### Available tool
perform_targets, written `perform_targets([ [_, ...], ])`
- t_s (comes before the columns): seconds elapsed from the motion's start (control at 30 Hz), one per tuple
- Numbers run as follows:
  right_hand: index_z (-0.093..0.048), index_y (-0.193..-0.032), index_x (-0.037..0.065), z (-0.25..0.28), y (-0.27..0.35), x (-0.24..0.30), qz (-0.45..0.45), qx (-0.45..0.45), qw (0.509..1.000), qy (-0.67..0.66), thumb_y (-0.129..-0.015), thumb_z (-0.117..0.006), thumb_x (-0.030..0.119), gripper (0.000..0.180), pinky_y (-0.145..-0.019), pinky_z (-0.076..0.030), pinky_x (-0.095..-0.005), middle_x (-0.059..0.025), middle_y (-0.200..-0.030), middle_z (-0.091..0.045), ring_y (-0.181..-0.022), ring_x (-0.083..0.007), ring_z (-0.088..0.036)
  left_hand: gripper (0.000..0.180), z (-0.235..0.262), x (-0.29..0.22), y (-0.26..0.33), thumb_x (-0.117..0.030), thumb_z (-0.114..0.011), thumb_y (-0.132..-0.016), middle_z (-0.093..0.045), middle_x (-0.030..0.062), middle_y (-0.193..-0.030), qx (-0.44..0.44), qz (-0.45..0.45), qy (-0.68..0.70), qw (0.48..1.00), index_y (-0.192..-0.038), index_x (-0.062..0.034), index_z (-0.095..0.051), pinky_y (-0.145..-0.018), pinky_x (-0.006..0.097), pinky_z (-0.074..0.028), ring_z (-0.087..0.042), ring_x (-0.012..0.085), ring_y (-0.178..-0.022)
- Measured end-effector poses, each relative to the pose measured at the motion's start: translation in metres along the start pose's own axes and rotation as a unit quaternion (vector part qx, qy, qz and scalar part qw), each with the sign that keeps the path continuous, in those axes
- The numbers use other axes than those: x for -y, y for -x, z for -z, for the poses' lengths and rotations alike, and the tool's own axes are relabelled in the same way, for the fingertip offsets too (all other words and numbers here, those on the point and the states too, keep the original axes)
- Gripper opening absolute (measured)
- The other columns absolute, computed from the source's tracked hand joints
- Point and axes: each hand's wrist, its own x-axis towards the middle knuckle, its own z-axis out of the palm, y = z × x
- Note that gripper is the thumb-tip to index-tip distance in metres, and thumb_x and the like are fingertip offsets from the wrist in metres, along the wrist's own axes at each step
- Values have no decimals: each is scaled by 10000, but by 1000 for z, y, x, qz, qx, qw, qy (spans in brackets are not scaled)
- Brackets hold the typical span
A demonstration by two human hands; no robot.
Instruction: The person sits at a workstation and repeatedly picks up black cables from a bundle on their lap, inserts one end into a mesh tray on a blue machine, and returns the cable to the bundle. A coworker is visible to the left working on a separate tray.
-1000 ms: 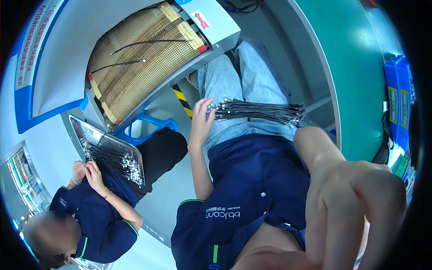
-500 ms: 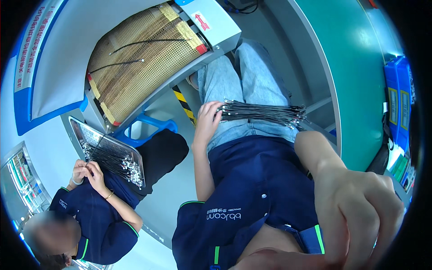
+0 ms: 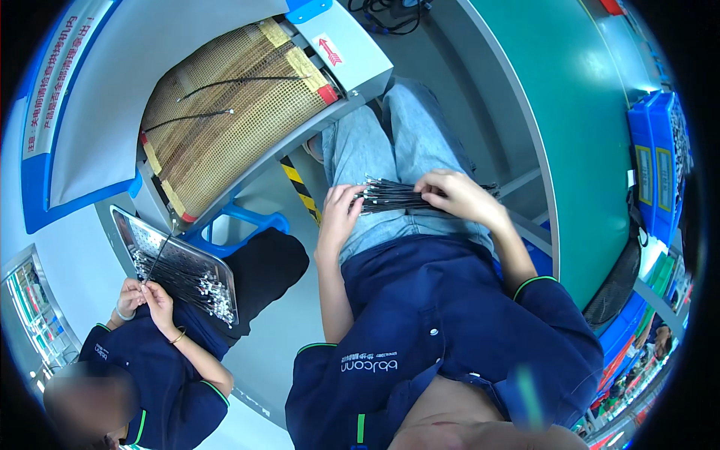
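Note:
Across my lap lies a bundle of short black cables (image 3: 390,196) with small light connectors at their ends. At its left end, my left hand (image 3: 343,215) has its fingers curled round the cable tips. My right hand (image 3: 459,196) rests over the bundle's right half, fingers bent and closed on the cables. Part of the bundle is hidden under that hand, though some ends show beyond its wrist.
Ahead on the left, a mesh conveyor belt (image 3: 247,124) carries two black cables. A co-worker at the left handles a cable above a metal tray (image 3: 231,262) of cables. To the right are a green table (image 3: 559,97) and blue bins (image 3: 654,161). A blue stool (image 3: 221,232) stands beneath the conveyor.
My right hand has come down from close to the camera onto the cable bundle. My left hand stays at the bundle's left end. The view has shifted slightly.

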Motion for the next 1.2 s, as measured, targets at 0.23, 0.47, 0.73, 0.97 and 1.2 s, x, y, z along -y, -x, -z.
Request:
perform_targets([
  [0.23,-603,-884,37,-56,-31,-38,-7,-64,990,125,-789,-653,141,150,-796,-489,-429,-140,-898,-613,-899,-331,-597,154,2,1,1,-82,-649,-817,-628,105,-940,-33,-20,4,999,-968,-49,-660,-808,378,-456,-570,292,-911],
  [0.47,-581,-861,32,-47,-36,-38,36,-36,990,133,-812,-613,143,125,-793,-481,-426,-146,-886,-608,-892,-331,-596,154,13,-5,7,-121,-675,-809,-638,107,-930,38,1,-16,999,-936,-36,-657,-808,386,-456,-579,287,-906],
  [0.73,-526,-923,26,-20,-23,-7,-6,30,999,-18,-860,-563,141,136,-702,-478,-427,-169,-885,-636,-787,-346,-620,340,13,-25,-2,-119,-652,-835,-523,129,-1205,-83,-6,-80,993,-1148,-66,-533,-955,412,-404,-488,347,-1130],
  [0.97,-631,-979,55,-13,-20,12,125,-87,987,43,-837,-634,129,161,-689,-501,-370,-99,-882,-646,-772,-294,-637,131,22,-22,-3,-107,-596,-874,-584,112,-883,-35,-42,-11,998,-972,-31,-635,-716,395,-466,-588,299,-832],
  [1.2,-678,-922,60,-12,-28,18,186,-134,972,56,-807,-674,116,128,-669,-520,-340,-73,-863,-643,-767,-253,-647,112,22,-56,-13,-88,-642,-850,-638,109,-834,-84,-73,15,994,-937,-21,-665,-654,332,-488,-625,242,-731],
])
